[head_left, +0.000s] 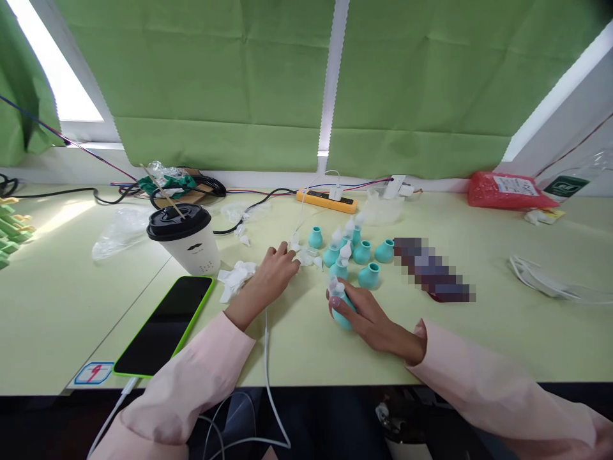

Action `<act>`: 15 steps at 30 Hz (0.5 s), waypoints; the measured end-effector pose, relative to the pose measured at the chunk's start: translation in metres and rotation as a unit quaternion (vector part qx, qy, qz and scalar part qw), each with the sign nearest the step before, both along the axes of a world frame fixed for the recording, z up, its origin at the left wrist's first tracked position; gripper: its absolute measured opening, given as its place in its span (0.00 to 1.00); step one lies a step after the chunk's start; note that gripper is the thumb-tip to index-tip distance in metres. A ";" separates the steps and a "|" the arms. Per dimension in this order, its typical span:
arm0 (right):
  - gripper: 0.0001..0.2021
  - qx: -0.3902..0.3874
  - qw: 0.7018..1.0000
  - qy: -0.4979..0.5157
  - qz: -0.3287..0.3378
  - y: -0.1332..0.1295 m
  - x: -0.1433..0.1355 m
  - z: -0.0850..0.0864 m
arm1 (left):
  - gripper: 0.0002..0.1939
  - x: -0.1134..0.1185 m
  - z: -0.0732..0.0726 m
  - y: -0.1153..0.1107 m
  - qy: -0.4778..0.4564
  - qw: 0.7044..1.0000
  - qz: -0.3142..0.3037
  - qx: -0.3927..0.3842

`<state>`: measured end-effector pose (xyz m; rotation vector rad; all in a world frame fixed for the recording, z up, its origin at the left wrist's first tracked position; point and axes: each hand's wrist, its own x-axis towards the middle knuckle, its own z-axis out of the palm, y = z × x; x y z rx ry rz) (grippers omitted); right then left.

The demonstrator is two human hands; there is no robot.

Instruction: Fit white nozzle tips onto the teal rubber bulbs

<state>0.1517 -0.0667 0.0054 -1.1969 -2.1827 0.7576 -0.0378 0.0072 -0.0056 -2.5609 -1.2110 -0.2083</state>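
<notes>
My right hand (366,313) is wrapped round a teal rubber bulb (345,314) with a translucent white nozzle tip (336,287) at its top, held just above or on the table near its front. My left hand (278,271) reaches forward over the table, palm down. Its bent fingers are slightly apart and touch or hover by small translucent white nozzle pieces (306,257); the thumb is hidden. Beyond my right hand stand several more teal bulbs, some with white tips fitted, such as one bulb (339,271), others with bare openings, such as another bulb (368,276).
A lidded paper cup (189,246) with a stick stands left, near crumpled tissue (237,279) and a green-edged phone (165,326). A white cable (267,358) crosses the front edge. Behind are an orange power strip (328,200) and a red package (507,190). A blurred object (433,271) lies right.
</notes>
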 end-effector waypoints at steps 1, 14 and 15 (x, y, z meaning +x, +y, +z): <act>0.14 0.000 1.000 -0.007 -0.004 0.000 0.000 -0.001 | 0.11 0.001 0.001 0.000 -0.004 1.000 -0.004 -0.001; 0.12 0.012 0.999 0.044 0.026 -0.001 0.001 -0.001 | 0.10 0.016 0.031 -0.030 -0.619 0.684 -0.076 -0.378; 0.12 0.015 0.998 0.049 0.022 0.000 0.001 -0.001 | 0.09 0.017 0.031 -0.030 -0.628 0.663 -0.081 -0.399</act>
